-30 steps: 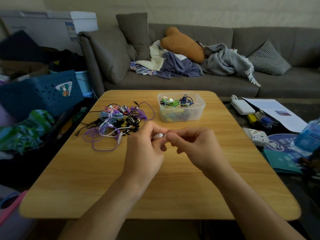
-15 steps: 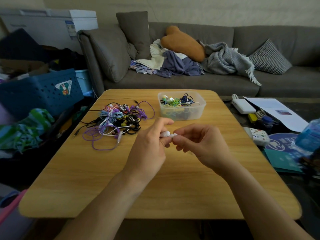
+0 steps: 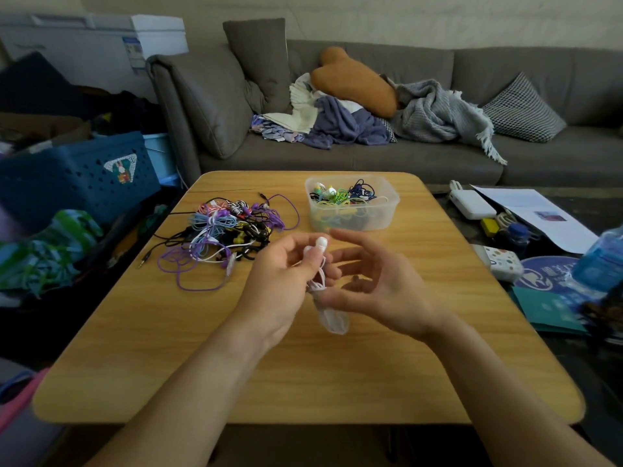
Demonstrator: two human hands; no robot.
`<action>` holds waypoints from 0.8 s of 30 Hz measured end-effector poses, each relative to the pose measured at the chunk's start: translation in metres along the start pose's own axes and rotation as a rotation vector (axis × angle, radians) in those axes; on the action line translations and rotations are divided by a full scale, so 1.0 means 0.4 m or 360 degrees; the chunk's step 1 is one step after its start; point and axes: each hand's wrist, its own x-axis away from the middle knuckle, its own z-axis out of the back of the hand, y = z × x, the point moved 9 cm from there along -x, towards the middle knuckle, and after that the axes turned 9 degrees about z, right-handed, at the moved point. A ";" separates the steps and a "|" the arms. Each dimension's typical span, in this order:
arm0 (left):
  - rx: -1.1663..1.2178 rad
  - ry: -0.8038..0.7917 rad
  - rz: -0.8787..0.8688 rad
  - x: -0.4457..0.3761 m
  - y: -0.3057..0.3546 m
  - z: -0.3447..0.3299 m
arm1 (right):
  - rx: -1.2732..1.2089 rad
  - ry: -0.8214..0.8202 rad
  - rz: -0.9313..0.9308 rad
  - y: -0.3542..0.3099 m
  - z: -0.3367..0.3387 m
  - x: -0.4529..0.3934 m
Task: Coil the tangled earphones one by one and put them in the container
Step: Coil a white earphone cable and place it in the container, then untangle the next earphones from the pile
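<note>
My left hand [image 3: 286, 274] holds a white earphone [image 3: 319, 264] above the middle of the wooden table [image 3: 303, 372]; its buds stick up past my fingers and a blurred loop of its cord hangs below. My right hand [image 3: 374, 281] is beside it with fingers spread, its lower fingers touching the cord. A tangled pile of purple, blue, black and white earphones [image 3: 222, 234] lies on the table to the left. A clear plastic container [image 3: 352, 203] at the back of the table holds several coiled earphones.
A grey sofa [image 3: 371, 129] with cushions and blankets stands behind the table. A blue crate [image 3: 77, 176] and clothes sit to the left. Papers, a white charger [image 3: 472, 203] and a water bottle [image 3: 603, 257] lie on the dark surface to the right.
My hands have come apart: the right hand has opened its fingers and let go of the buds, while the left hand keeps the white earphone, whose cord loop now hangs down.
</note>
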 end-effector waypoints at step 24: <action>-0.2273 0.0798 -0.0270 -0.093 0.065 0.261 | 0.1316 0.0339 0.0018 -0.074 0.219 -0.336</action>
